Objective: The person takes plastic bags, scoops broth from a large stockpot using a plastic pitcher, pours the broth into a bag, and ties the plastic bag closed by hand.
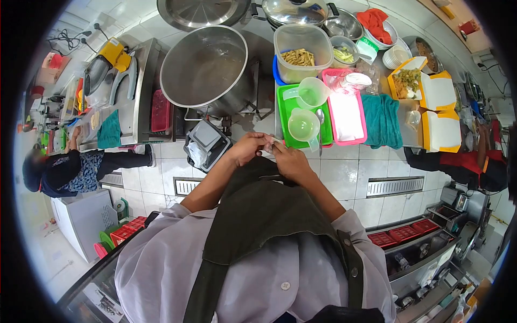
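Note:
My left hand (250,149) and my right hand (291,160) meet in front of my apron, with fingertips pinched close together. Between them is something small and whitish, perhaps thin plastic; its kind is too small to tell. Just beyond my right hand lies a green tray (281,115) with two clear measuring jugs, one jug (312,92) behind the other jug (303,128). A spoon (321,117) rests beside them. To the right is a pink tray (363,125) holding white sheets and a plastic-wrapped stack.
A large metal pot (241,81) stands ahead left, above a lined bin (219,156). Behind the green tray is a tub (322,48) of fried strips. Teal cloth (381,121) and open yellow food boxes (441,132) lie right. A co-worker (70,172) is left, another person (468,168) right.

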`<state>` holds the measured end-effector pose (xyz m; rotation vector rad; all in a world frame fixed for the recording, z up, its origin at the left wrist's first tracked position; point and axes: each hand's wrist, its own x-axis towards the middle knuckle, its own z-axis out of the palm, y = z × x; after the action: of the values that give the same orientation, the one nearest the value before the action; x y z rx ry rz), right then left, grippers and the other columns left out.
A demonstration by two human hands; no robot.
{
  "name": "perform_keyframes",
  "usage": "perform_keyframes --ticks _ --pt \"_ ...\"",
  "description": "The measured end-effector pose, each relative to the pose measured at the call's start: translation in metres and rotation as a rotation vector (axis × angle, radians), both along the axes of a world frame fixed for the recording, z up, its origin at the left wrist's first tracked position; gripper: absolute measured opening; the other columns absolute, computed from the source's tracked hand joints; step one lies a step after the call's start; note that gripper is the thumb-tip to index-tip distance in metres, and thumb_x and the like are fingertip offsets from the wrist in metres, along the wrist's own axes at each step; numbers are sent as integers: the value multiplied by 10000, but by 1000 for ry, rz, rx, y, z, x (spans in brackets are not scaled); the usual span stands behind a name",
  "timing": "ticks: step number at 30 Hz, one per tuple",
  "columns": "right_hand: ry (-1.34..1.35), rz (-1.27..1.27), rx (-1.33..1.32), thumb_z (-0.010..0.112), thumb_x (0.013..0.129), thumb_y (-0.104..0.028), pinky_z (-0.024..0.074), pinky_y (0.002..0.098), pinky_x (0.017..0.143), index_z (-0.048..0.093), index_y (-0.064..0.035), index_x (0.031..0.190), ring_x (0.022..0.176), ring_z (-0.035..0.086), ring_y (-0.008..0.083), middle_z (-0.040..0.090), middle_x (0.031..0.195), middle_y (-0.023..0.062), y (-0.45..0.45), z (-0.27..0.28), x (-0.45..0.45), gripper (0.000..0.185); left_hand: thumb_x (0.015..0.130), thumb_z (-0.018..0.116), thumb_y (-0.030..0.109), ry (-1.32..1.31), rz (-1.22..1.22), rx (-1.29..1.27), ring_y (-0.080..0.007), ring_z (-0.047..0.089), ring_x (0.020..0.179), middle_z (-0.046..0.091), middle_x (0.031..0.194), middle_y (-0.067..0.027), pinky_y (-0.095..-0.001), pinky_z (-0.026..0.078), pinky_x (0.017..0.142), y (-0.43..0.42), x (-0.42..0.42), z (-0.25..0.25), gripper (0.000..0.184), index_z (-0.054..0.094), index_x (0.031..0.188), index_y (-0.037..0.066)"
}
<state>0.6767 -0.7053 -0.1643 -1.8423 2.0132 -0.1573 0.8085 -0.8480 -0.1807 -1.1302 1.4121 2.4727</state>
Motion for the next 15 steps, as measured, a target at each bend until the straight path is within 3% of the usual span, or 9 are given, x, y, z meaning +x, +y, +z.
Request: perform_keyframes --ticks 2,3,5,7,9,10,12,15 --pt "-101 68 -236 516 791 -55 546 384 695 594 -24 1084 896 646 319 580 1184 124 4 -6 -2 306 925 525 135 62 112 205 -67 513 696 586 765 26 -226 361 583 -3 2 -7 128 639 917 77" --pt "-99 66 -234 516 791 -55 546 384 695 594 -24 1084 896 646 319 580 1184 124 5 2 -4 306 922 532 147 97 101 181 -68 513 693 591 773 28 -224 375 594 -5 1 -5 122 638 906 89" --pt "-359 33 -413 508 773 -9 537 383 755 564 -15 1130 898 632 314 552 1209 133 6 17 -8 362 895 561 138 99 85 108 -76 521 698 592 770 28 -238 391 599 -8 -2 -1 97 631 890 71" --pt "-350 -1 -436 514 761 1 530 380 783 561 -13 1132 901 627 316 552 1198 137 13 21 -10 374 868 589 129 95 70 36 -84 529 703 594 767 28 -253 407 603 -8 -6 17 84 625 875 53" --pt "-343 -33 -459 520 750 12 523 377 812 557 -10 1133 903 623 318 553 1187 141 16 18 -8 385 788 638 91 24 -215 -660 -148 563 740 591 759 -9 -299 448 636 -5 -13 30 129 602 885 13" --pt "-346 -38 -427 528 747 12 519 380 819 558 -14 1135 920 621 317 554 1180 146 16 12 -6 390 788 638 91 22 -217 -659 -148 563 740 591 759 -9 -299 448 636 0 -17 29 129 602 885 13" --pt "-346 -48 -398 537 744 12 515 382 827 558 -17 1138 937 619 315 555 1172 150 15 13 -5 395 734 657 64 -136 -180 -1017 -222 584 749 584 768 -71 -342 476 672 10 -25 28 208 576 912 -8" --pt "-379 -20 -492 560 756 -3 523 388 787 564 -11 1126 876 623 323 566 1108 159 16 30 -12 370 707 673 43 -50 -146 -1165 -280 605 717 576 822 -122 -363 492 687 5 -30 32 248 559 924 7"
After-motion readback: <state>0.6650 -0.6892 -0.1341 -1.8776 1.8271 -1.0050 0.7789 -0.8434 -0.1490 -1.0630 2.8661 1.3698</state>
